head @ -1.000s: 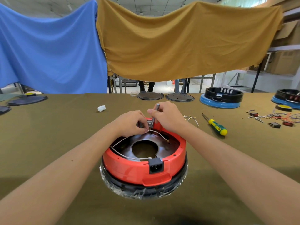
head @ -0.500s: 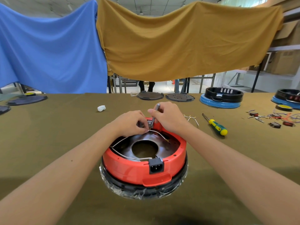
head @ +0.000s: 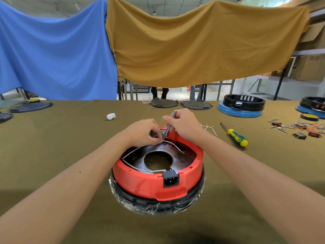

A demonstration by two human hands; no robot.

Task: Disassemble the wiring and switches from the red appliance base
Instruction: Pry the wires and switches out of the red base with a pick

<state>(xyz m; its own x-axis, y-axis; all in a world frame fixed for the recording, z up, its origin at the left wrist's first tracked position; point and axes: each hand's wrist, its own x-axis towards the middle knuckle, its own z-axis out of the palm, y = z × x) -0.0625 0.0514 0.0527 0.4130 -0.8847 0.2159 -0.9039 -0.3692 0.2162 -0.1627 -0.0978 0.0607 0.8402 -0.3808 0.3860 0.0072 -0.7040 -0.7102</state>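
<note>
The red appliance base [head: 149, 184] sits upside down on the olive table, a black power socket [head: 170, 178] on its near wall. White wires [head: 135, 167] run inside over a dark metal plate with a round hole. At the far rim, my left hand [head: 142, 132] pinches a white wire beside a small switch part [head: 162, 133]. My right hand [head: 184, 125] grips a thin grey tool [head: 171, 123], its tip down at that switch part.
A yellow-green screwdriver [head: 234, 135] and a loose wire piece [head: 208, 128] lie right of the base. Removed switches and wires [head: 297, 129] are scattered far right. Blue-black bases [head: 241, 107], round dark plates [head: 181, 103] and a white wad [head: 111, 116] lie along the back.
</note>
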